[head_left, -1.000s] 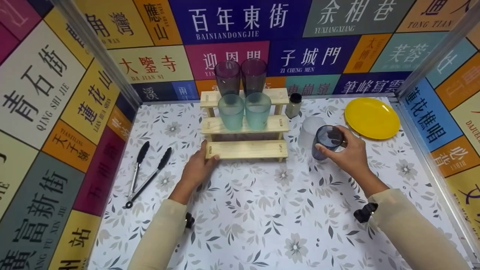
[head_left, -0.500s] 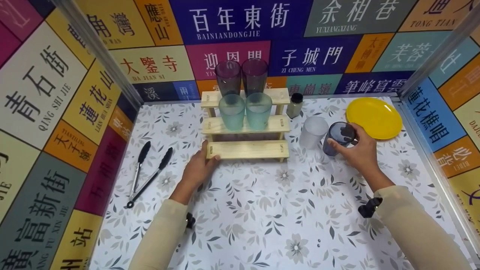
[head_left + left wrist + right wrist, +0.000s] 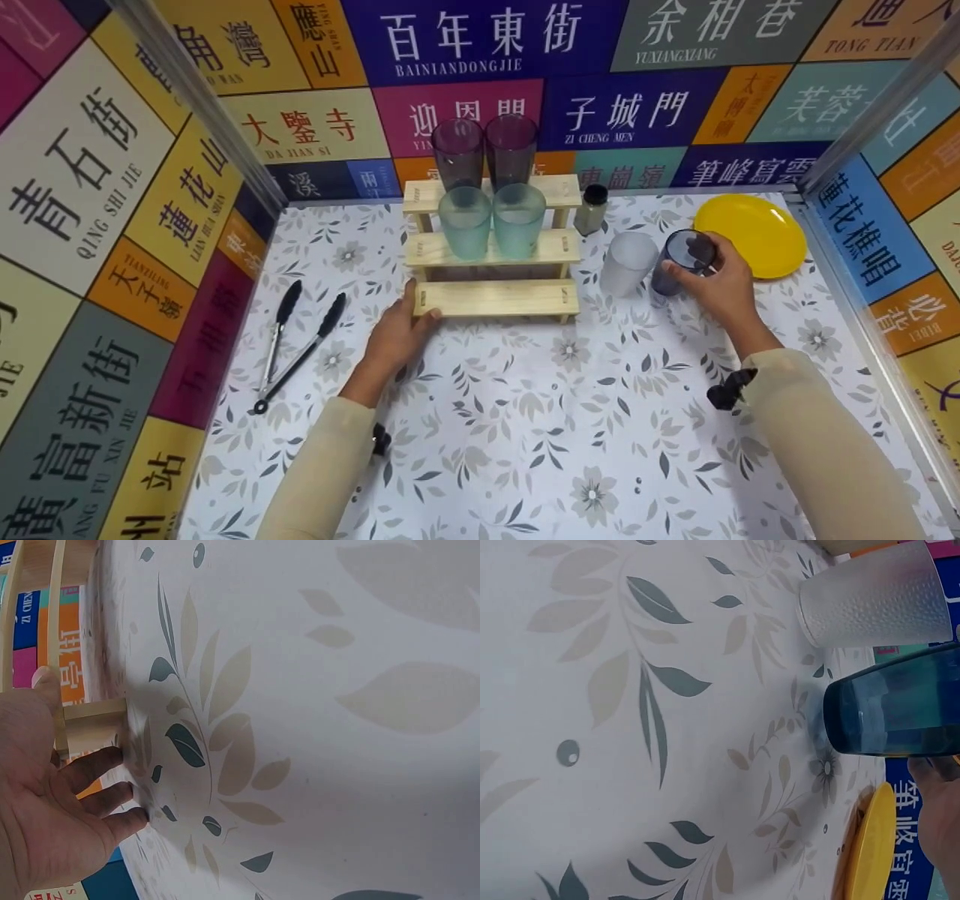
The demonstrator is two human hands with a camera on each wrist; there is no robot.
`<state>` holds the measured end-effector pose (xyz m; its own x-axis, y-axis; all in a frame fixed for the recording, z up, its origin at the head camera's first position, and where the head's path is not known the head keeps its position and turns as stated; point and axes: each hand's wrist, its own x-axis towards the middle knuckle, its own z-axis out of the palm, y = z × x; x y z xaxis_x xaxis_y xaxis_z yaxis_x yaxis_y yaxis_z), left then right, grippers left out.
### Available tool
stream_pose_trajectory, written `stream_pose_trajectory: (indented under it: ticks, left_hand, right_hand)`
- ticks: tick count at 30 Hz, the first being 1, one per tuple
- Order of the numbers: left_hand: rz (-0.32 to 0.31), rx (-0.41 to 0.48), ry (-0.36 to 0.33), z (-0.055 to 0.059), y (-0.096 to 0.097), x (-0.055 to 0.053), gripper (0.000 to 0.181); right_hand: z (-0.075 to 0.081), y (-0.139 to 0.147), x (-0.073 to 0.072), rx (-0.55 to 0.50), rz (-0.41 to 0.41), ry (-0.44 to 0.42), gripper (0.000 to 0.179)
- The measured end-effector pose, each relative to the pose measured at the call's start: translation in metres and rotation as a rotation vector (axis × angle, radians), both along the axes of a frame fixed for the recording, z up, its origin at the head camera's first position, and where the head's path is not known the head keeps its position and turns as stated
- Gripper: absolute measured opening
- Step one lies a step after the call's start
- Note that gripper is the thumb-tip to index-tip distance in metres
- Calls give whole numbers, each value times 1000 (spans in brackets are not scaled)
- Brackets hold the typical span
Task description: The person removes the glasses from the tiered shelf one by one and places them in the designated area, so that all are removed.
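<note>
In the head view my right hand (image 3: 726,291) grips a dark blue glass (image 3: 671,276), thumb on one side and fingers on the other. The right wrist view shows this blue glass (image 3: 889,709) upright, its base close to the tablecloth; whether they touch I cannot tell. Just left of it stands a clear frosted glass (image 3: 628,264). My left hand (image 3: 391,337) holds the left end of the lowest step of a three-step wooden rack (image 3: 495,298), thumb on the step. Two pale green glasses (image 3: 465,225) stand on its middle step, two purple glasses (image 3: 457,154) on its top step.
A yellow plate (image 3: 750,236) lies just beyond my right hand. Beside the rack's top step stands a small dark-capped jar (image 3: 592,210). Spread tongs (image 3: 279,382) lie at the left of the flowered tablecloth (image 3: 480,450). Sign-printed panels (image 3: 480,45) border the table.
My right hand has carried the blue glass to the right and farther back, beside the frosted glass. My left hand stays at the rack.
</note>
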<state>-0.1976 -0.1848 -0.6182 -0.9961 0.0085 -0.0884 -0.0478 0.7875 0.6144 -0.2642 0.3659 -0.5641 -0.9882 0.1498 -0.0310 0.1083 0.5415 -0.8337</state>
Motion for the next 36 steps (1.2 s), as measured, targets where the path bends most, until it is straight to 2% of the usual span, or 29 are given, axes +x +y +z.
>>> stream_pose_trajectory:
  ticks: [12, 19, 26, 32, 36]
  left_hand:
    - [-5, 6, 1, 0, 2, 0, 88]
    - [0, 8, -5, 1, 1, 1, 88]
    - [-5, 7, 8, 0, 0, 3, 87]
    - [-5, 13, 18, 0, 0, 3, 87]
    - [-6, 18, 14, 0, 0, 4, 88]
  right_hand:
    - [-8, -1, -13, -32, 16, -43, 102]
    - [-7, -2, -14, -30, 48, -55, 106]
    - [-10, -1, -13, -22, 74, -22, 103]
    - [-5, 0, -12, -40, 89, -53, 110]
    - [2, 4, -11, -73, 105, -58, 104]
